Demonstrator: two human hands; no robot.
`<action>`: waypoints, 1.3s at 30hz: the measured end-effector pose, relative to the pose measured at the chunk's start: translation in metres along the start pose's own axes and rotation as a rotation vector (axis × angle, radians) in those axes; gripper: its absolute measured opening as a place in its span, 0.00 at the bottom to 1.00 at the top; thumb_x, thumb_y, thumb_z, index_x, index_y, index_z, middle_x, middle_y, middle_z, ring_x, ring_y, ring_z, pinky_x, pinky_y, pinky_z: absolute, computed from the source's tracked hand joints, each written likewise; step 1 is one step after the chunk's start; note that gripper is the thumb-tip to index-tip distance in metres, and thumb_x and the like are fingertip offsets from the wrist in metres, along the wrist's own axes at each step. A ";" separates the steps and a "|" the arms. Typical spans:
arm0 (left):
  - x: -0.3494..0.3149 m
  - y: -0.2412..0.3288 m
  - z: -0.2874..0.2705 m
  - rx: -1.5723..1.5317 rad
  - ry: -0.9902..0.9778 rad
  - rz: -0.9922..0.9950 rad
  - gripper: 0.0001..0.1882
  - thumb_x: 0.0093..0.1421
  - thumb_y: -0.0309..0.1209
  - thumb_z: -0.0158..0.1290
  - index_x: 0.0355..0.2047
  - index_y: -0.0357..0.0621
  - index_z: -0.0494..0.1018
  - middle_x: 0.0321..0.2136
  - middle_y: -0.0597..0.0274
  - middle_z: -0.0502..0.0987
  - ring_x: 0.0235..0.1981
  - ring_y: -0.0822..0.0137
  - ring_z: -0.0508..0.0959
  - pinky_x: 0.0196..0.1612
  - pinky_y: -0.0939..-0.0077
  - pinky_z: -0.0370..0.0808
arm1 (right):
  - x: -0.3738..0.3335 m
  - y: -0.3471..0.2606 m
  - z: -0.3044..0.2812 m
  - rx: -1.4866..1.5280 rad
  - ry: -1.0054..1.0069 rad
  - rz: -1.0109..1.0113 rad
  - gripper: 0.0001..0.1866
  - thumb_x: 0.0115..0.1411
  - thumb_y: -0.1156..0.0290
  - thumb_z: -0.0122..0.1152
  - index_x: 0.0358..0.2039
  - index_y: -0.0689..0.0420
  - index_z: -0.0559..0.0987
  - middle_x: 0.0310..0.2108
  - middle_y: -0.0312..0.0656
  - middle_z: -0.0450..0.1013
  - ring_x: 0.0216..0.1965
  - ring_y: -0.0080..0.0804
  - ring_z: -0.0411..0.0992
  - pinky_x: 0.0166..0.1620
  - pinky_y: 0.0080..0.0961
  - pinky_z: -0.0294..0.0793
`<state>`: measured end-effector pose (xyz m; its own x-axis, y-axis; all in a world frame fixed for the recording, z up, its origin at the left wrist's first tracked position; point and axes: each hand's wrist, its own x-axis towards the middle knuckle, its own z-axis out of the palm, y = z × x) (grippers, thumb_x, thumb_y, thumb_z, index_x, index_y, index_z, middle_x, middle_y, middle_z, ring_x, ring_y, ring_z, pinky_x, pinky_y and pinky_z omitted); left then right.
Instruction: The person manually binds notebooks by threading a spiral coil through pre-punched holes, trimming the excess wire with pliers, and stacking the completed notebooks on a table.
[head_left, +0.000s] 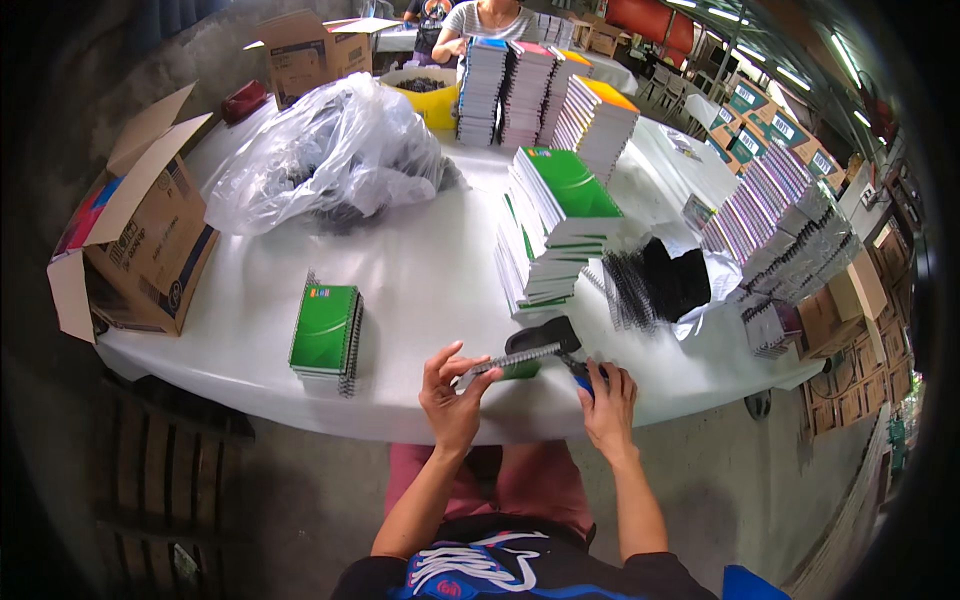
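My left hand (455, 395) pinches a green spiral notebook (520, 370) near the table's front edge, its wire coil (515, 357) turned upward. In my right hand (608, 405) are blue-handled pliers (583, 380), their dark jaws by the right end of the coil. Just behind the notebook lies a black padded object (543, 336) whose kind I cannot make out. A small stack of green spiral notebooks (326, 328) stands to the left. Farther back rises a tall, uneven stack of green-covered books (560, 220). Loose black coils (632, 290) lie to its right.
A clear plastic bag (330, 160) of dark coils lies behind left, near an open carton (150, 240). Tall book stacks (482, 95) and a yellow tub (430, 105) stand at the back, where a person (490, 20) is. Wrapped notebooks (790, 240) are piled right.
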<state>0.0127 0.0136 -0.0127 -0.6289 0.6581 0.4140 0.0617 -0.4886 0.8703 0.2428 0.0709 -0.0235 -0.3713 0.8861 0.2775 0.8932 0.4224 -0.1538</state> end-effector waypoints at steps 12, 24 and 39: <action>-0.006 0.032 0.009 0.280 0.032 0.193 0.47 0.45 0.19 0.64 0.62 0.38 0.49 0.29 0.60 0.80 0.30 0.75 0.73 0.36 0.81 0.70 | -0.015 -0.121 -0.092 0.456 0.188 -0.125 0.18 0.56 0.60 0.59 0.48 0.41 0.77 0.42 0.42 0.66 0.45 0.39 0.64 0.52 0.39 0.57; -0.009 0.019 -0.003 0.379 -0.019 0.470 0.45 0.45 0.14 0.61 0.61 0.37 0.51 0.32 0.58 0.81 0.30 0.73 0.74 0.33 0.79 0.74 | -0.014 -0.111 -0.084 1.211 -0.430 0.076 0.19 0.63 0.60 0.50 0.53 0.50 0.70 0.35 0.40 0.70 0.33 0.30 0.69 0.36 0.28 0.69; 0.016 0.039 -0.040 -0.283 0.394 -0.188 0.27 0.60 0.26 0.52 0.58 0.44 0.57 0.37 0.67 0.71 0.34 0.78 0.70 0.41 0.85 0.68 | 0.003 -0.025 -0.031 -0.089 -0.052 0.110 0.20 0.59 0.61 0.53 0.53 0.43 0.71 0.52 0.44 0.63 0.56 0.44 0.59 0.59 0.54 0.49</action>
<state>-0.0261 -0.0181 0.0172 -0.8564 0.5104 0.0783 -0.2581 -0.5544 0.7912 0.2275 0.0570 0.0109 -0.2804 0.9358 0.2135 0.9474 0.3056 -0.0953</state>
